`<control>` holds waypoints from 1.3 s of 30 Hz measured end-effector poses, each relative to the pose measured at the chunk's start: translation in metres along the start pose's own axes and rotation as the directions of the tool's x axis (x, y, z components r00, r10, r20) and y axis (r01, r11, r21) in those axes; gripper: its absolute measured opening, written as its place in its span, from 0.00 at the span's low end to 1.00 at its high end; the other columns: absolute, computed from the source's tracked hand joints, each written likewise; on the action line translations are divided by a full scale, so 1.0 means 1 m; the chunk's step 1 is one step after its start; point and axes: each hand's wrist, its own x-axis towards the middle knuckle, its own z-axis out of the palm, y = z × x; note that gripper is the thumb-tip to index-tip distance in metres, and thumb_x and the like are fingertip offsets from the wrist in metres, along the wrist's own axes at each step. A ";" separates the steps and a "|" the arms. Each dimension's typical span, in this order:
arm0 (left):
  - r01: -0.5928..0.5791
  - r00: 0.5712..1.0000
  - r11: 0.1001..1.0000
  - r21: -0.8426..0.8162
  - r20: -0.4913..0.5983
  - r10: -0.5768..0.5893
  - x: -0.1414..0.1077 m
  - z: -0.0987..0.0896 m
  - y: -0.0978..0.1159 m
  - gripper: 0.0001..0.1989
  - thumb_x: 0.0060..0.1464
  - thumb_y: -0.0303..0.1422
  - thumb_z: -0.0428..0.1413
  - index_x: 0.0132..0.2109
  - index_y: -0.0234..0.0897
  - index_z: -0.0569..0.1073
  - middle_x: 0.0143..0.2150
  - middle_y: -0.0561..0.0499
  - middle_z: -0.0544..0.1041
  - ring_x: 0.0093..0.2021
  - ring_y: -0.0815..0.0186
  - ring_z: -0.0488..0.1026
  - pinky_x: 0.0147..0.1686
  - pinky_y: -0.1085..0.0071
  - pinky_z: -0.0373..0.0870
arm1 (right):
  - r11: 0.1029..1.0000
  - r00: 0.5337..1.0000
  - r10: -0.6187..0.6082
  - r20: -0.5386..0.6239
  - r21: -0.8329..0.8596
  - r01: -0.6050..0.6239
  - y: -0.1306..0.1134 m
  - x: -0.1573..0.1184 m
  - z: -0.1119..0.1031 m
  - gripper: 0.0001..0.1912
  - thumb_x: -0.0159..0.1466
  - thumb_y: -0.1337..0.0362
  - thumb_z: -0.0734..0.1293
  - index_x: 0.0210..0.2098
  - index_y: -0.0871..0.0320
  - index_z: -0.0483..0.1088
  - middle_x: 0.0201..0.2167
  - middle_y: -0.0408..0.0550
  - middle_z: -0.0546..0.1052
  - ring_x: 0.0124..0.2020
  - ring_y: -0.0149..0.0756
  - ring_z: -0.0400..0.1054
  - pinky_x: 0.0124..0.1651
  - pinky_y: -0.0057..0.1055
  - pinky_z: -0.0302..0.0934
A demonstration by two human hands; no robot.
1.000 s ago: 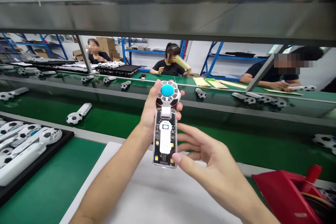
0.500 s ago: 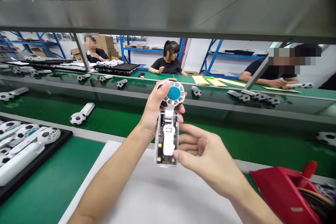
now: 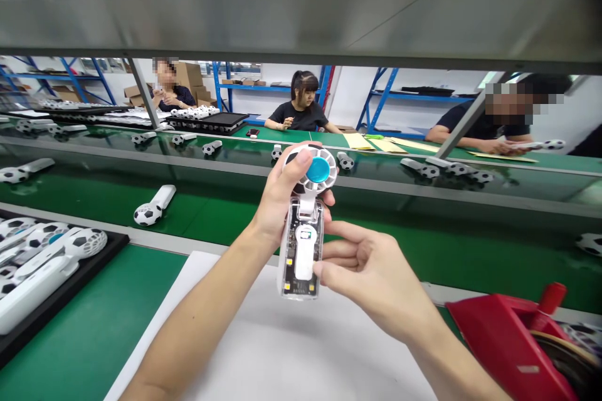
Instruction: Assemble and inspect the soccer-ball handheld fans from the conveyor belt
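Held up in front of me is a handheld fan (image 3: 305, 257) with a round white head, a blue centre and a clear handle showing a dark circuit board. My left hand (image 3: 285, 191) wraps round the fan head, thumb on its front. At the lower handle, my right hand (image 3: 360, 263) grips the edge, thumb tip in front and fingers partly hidden behind. A white strip with a small lit display runs down the middle of the handle. Below the fan lies a white sheet (image 3: 263, 351) on the green bench.
At left, a black tray (image 3: 120, 244) holds several football-patterned fans. A single fan (image 3: 154, 205) lies on the green conveyor (image 3: 211, 216), with several more along its far side. A red tape dispenser (image 3: 498, 332) stands at right. Three people sit opposite, under a metal overhead panel (image 3: 282, 19).
The fan and both hands have shifted slightly right in view. Fans on the far strip have moved left, while the near one has moved right. Both hands keep their hold.
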 end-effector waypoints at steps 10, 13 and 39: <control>0.046 0.997 0.999 0.017 -0.068 -0.045 0.001 -0.001 0.001 0.28 0.48 0.53 0.64 0.49 0.40 0.71 0.34 0.52 0.77 0.21 0.69 0.73 0.16 0.76 0.70 | 0.998 0.998 -0.064 -0.022 -0.026 0.063 0.004 -0.002 0.001 0.27 0.55 0.61 0.75 0.53 0.61 0.74 0.36 0.52 0.83 0.35 0.48 0.80 0.38 0.37 0.76; 0.115 0.991 0.993 -0.003 -0.064 -0.115 0.003 -0.005 0.001 0.28 0.50 0.56 0.62 0.45 0.35 0.74 0.28 0.52 0.75 0.19 0.68 0.73 0.15 0.76 0.68 | 0.990 0.989 -0.137 -0.060 -0.041 0.135 0.008 -0.003 0.001 0.29 0.57 0.59 0.74 0.57 0.62 0.72 0.36 0.53 0.83 0.34 0.46 0.80 0.37 0.37 0.76; -0.038 0.999 0.999 0.019 0.039 0.037 0.004 -0.005 -0.004 0.25 0.55 0.55 0.57 0.50 0.40 0.74 0.34 0.51 0.78 0.22 0.70 0.73 0.17 0.77 0.71 | 0.987 0.990 -0.136 0.044 0.092 0.131 0.010 0.007 -0.001 0.24 0.51 0.68 0.74 0.48 0.62 0.74 0.32 0.48 0.80 0.28 0.31 0.71 0.31 0.24 0.70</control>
